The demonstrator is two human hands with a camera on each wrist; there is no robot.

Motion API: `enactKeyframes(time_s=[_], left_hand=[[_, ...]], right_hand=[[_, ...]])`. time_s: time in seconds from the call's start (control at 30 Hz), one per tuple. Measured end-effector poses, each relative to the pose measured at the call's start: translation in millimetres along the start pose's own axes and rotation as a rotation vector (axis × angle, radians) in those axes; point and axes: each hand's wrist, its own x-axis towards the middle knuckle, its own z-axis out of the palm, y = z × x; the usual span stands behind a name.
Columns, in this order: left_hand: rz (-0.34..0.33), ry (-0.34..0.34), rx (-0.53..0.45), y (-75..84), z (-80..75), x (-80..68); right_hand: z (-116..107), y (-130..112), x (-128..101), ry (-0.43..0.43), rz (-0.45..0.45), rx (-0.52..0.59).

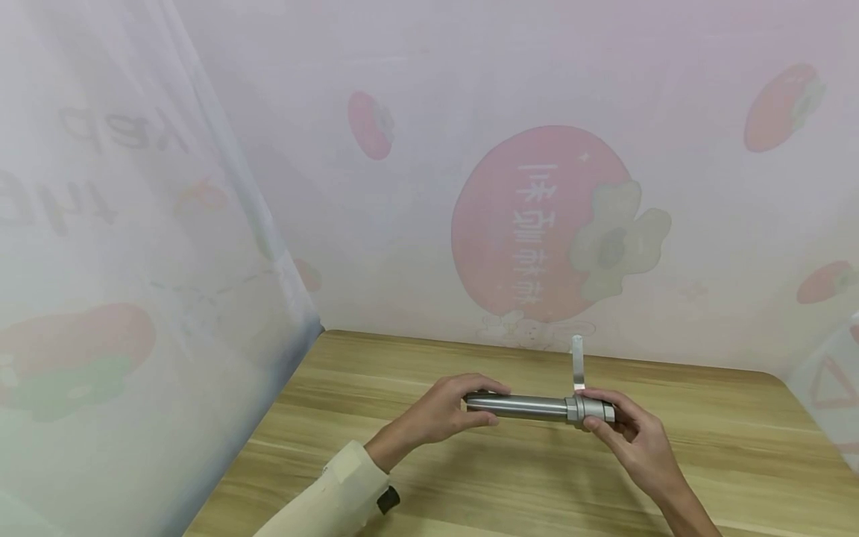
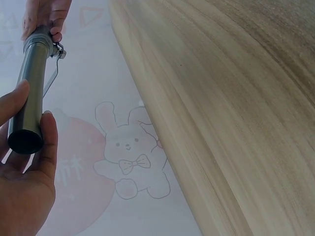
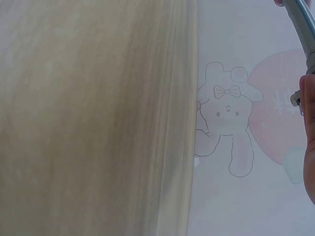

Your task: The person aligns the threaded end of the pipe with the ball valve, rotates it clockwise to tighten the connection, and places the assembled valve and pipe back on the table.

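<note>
A smooth metal pipe [image 1: 530, 406] is held level above the table, joined at its right end to a metal ball valve [image 1: 590, 409]. The valve's flat lever handle [image 1: 578, 362] points away toward the backdrop. My left hand [image 1: 439, 412] grips the pipe's free end between thumb and fingers; the left wrist view shows that dark round end [image 2: 25, 142] facing the camera. With thumb and fingers my right hand [image 1: 640, 444] holds the valve body. In the right wrist view only an edge of the right hand [image 3: 309, 128] and part of the pipe [image 3: 299, 19] appear.
A wood-grain table [image 1: 309, 418] lies under the hands. Behind it hangs a pale printed cloth [image 1: 416, 246] with fruit and rabbit drawings, and another cloth [image 1: 101, 261] hangs along the left side. A small black piece [image 1: 388, 500] shows beside the left sleeve [image 1: 335, 492].
</note>
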Motion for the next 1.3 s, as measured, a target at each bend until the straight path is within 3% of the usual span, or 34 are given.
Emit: enactKeyframes(time_s=[0.53, 0.8, 1.3], left_hand=[[-0.098, -0.006, 0.036, 1.4, -1.5, -0.8], [-0.112, -0.008, 0.058, 1.5, -2.5, -1.1], [-0.114, -0.017, -0.04, 2.1, -0.6, -0.7]], right_hand=[[2.0, -2.7, -0.1, 0.015, -0.045, 0.025], [0.8, -1.5, 0.4, 0.0, -0.007, 0.005], [1.4, -2.7, 0.1, 0.014, -0.046, 0.013]])
